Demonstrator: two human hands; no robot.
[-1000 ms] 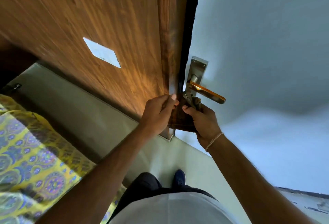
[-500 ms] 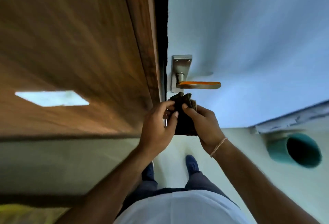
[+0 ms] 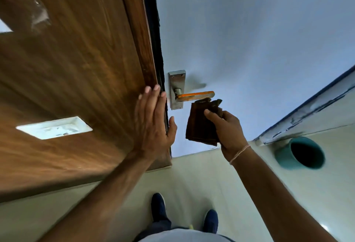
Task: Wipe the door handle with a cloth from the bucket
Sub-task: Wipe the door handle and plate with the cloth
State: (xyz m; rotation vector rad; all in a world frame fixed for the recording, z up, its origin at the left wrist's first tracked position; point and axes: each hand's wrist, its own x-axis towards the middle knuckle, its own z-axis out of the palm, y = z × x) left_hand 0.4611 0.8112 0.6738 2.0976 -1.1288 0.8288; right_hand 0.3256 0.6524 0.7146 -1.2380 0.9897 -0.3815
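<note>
The door handle is an orange lever on a steel backplate, fixed to the pale blue door. A folded dark brown cloth hangs just below the lever, its top edge touching or nearly touching it. My right hand grips the cloth from the right side. My left hand lies flat with fingers spread against the edge of the brown wooden panel, left of the backplate. The teal bucket stands on the floor at the right.
The pale blue door fills the upper right, with a baseboard running down to the right. The floor is light tile. My two dark blue shoes are at the bottom centre.
My left hand has let go of the cloth and moved left onto the wooden panel, flat and spread. My right hand now holds the cloth alone, shifted right under the lever.
</note>
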